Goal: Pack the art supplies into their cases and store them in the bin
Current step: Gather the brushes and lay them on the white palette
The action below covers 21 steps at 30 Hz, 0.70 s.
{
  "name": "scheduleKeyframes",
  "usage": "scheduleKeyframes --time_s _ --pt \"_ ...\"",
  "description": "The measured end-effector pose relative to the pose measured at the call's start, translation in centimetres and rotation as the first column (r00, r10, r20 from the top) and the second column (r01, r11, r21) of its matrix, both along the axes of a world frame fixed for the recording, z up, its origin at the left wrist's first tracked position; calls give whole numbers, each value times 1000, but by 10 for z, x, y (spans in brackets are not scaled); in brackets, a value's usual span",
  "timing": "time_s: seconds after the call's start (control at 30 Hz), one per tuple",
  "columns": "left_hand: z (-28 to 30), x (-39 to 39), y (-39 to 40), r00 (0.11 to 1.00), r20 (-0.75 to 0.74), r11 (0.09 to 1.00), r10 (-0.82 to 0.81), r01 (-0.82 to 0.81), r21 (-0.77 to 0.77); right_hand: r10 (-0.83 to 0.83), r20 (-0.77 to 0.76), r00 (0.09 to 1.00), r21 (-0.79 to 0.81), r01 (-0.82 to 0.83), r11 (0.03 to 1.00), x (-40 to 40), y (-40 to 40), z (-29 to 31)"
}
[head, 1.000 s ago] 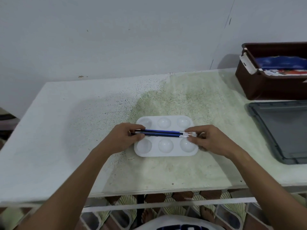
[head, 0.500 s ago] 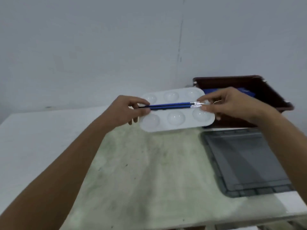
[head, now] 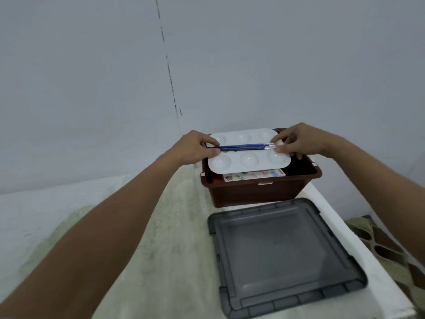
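A white paint palette (head: 249, 165) with round wells hangs over the open brown bin (head: 257, 192). Blue-handled brushes (head: 243, 147) lie across its middle. My left hand (head: 195, 148) grips the palette's left end and pins the brush handles with its thumb. My right hand (head: 299, 140) grips the right end, thumb and fingers pinching the metal brush tips against the palette. Inside the bin, a colourful printed box (head: 253, 175) shows under the palette's near edge.
The bin's dark grey lid (head: 282, 252) lies flat on the table in front of the bin. The white and greenish tabletop (head: 161, 238) stretches to the left. A pale wall stands close behind. Patterned floor shows past the table's right edge.
Both hands lifted the palette with the brushes off the table and carried it right and away from me, until it came over the bin. The view turned towards the bin.
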<state>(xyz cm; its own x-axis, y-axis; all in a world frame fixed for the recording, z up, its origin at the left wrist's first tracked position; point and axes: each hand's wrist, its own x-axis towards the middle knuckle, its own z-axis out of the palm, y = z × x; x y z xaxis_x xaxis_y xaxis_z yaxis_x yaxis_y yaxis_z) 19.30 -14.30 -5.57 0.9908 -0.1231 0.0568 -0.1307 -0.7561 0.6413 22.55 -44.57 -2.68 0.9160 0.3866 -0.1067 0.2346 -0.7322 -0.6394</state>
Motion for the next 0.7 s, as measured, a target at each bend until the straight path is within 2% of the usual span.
scheduleKeyframes --time_s 0.13,0.3,0.5,0.7 --pt "-13 13 -13 999 -23 981 36 -31 190 46 2 999 -132 -45 990 18 -7 -18" --pt "-17 14 -23 999 -11 930 41 -34 366 73 -19 997 -200 -75 977 28 -10 -28" --pt "-20 15 -28 999 -6 886 45 -37 461 70 -14 997 -195 -71 978 35 -12 -39" --pt "-25 16 -27 998 6 902 67 -63 426 65 20 998 -234 -59 970 38 -10 -45"
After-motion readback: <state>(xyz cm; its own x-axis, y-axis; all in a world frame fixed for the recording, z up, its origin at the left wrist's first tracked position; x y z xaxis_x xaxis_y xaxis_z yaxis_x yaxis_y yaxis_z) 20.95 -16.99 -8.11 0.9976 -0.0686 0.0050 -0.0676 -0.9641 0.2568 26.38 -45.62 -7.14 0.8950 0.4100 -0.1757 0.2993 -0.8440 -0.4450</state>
